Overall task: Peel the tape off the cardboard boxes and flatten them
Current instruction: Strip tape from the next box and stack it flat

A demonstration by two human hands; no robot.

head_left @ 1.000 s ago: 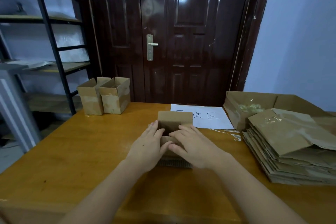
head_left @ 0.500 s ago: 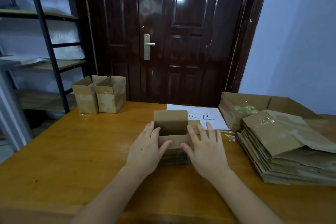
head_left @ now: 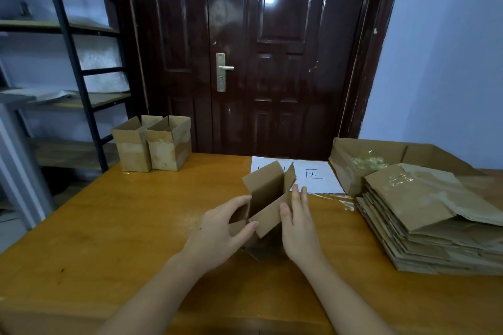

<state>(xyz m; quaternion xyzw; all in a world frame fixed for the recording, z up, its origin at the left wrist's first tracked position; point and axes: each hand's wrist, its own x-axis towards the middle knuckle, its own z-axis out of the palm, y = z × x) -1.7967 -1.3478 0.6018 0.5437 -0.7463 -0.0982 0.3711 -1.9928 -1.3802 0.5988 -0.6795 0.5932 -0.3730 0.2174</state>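
A small brown cardboard box [head_left: 268, 198] stands open on the wooden table [head_left: 122, 226], turned at an angle with its flaps up. My left hand [head_left: 220, 231] grips its near left corner, thumb and fingers pinching a flap. My right hand [head_left: 298, 223] lies flat against its right side, fingers straight and pointing up. Two more open boxes [head_left: 153, 144] stand side by side at the table's far left. A stack of flattened boxes [head_left: 435, 215] lies at the right.
A larger open carton [head_left: 364, 155] with crumpled tape inside sits at the back right. A white sheet with writing [head_left: 313, 177] lies behind the held box. Tape scraps [head_left: 345, 202] lie beside the stack. A dark door and metal shelving stand beyond the table.
The box has been turned clockwise and skewed, its flaps lifted. My left hand went from lying flat on it to pinching its corner; my right hand shifted to the box's right side.
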